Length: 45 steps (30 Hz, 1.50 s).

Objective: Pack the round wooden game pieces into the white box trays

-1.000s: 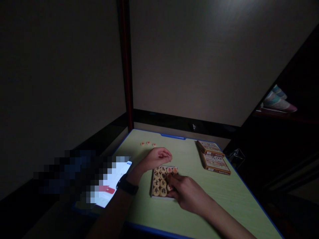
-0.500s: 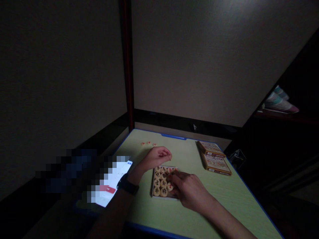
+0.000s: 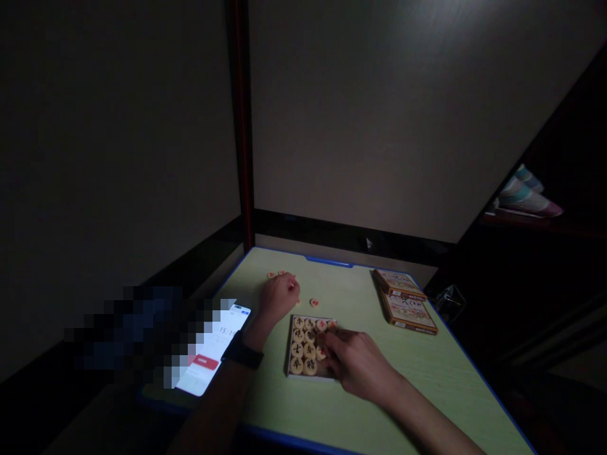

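Observation:
Round wooden Chinese chess pieces (image 3: 297,349) with black and red characters sit in rows in a shallow open box (image 3: 289,373). My right hand (image 3: 358,363) is closed at the box's right side, thumb and fingers pinching a Chinese chess piece mostly hidden by them. Farther off on the left, my left hand (image 3: 279,294), with a dark watch (image 3: 243,351) on its wrist, has its fingers curled down by the loose pieces; what they hold is hidden. Loose red-marked pieces lie around it, one piece (image 3: 314,303) just beyond the box and one piece (image 3: 270,275) at the far left.
A lit phone (image 3: 215,347) lies on the left of the green table (image 3: 427,398), beside my left forearm. Two flat printed boxes (image 3: 408,311) overlap at the right edge. Walls rise behind the table. A clear object (image 3: 449,300) stands past its right edge.
My left hand has moved left and away from me, from above the box's far edge to the loose red pieces. Two loose pieces now show where it was. The right hand has hardly moved.

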{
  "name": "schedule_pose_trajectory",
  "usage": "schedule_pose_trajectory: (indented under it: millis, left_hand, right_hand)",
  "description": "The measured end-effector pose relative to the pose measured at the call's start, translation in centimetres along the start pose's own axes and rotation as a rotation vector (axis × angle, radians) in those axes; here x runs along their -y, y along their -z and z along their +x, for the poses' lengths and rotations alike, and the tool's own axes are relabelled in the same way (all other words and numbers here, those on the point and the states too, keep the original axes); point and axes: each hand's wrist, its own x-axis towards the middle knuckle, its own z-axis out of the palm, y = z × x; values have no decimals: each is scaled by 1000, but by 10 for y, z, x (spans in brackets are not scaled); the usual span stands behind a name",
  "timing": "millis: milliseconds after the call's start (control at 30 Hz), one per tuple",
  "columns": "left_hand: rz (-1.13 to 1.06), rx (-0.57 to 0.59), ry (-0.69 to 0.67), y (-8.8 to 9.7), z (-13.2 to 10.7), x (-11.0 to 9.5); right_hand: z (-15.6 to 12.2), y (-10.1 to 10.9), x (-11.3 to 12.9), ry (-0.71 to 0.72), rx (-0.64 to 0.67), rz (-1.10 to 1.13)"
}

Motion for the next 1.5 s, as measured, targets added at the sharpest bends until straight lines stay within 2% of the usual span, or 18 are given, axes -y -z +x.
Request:
schedule_pose_trajectory:
  millis: [67,200,333,467,567,733,800,1033,1167,1300,1367,1500]
  left_hand:
    - [127,71,-26,3,-5,1]
    - [241,195,-102,-2,-10,5]
    - [317,211,-146,-8,-12,9]
    - [354,230,-152,-7,-13,8]
    - [391,198,-142,-4,-12,9]
    - [449,8,-83,-5,-7,12]
    - [473,-25,-93,-7,-6,11]
    - [415,85,-92,-7,-4,10]
    - [366,116,-80,-6,-3,12]
    - [357,116,-88,-6,-3,14]
    - [366,116,-89,-7,-2,14]
    - [385,108,-80,-8,-3,13]
  right_hand:
    - [-1,2,0,-7,4,16]
    - [-3,12,-3,-29,-2,135]
    - [-2,21,-13,-92,-90,316]
    - [4,17,-29,-155,-200,365]
    - [9,11,-39,-188,-251,383]
    - [14,4,-49,-263,-357,411]
    - [14,2,-52,-284,-393,431]
    - [26,-3,-57,-301,-390,451]
    - [54,5,-55,-251,-316,380]
    - [103,11,-56,-202,-199,212]
    - [130,9,-57,-141,-121,147]
    - [173,-1,-57,-65,-49,115]
